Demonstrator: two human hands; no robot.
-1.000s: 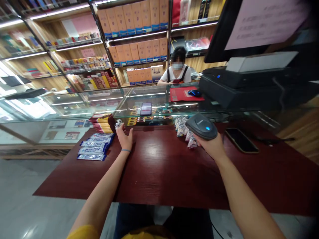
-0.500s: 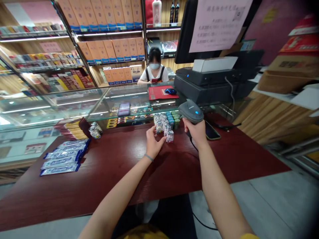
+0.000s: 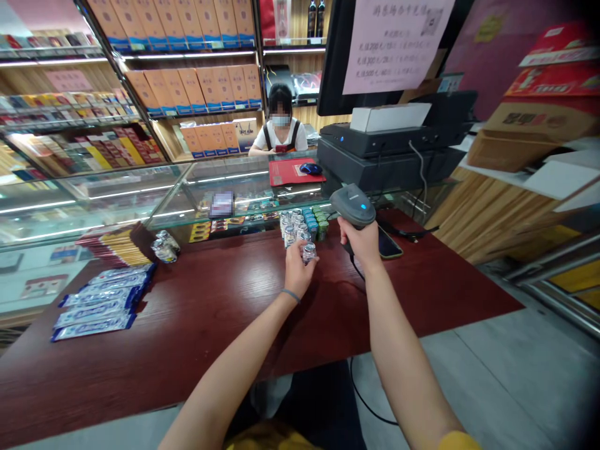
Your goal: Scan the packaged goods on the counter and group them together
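Observation:
My left hand (image 3: 299, 270) has its fingers and thumb around a small clear jar with a silvery lid (image 3: 309, 252), at the near end of a cluster of similar jars. The fingers partly cover the jars behind it. Wrapped round the handle of a dark grey barcode scanner (image 3: 352, 205), my right hand (image 3: 364, 242) keeps it above the table, just right of the jars. A blue light glows on the scanner's top. Green and teal small containers (image 3: 317, 224) stand behind the jars.
On the dark red table (image 3: 225, 312), blue-and-white packets (image 3: 98, 300), a stack of maroon-and-yellow packs (image 3: 115, 244) and two jars (image 3: 165, 246) lie to the left. A phone (image 3: 390, 245) lies right of the scanner. Beyond the glass counter (image 3: 197, 181) sits a masked person (image 3: 280, 134).
My left hand has shifted right, and its fingers have closed around the nearest jar. The scanner stays in my right hand, and the whole view has turned slightly right.

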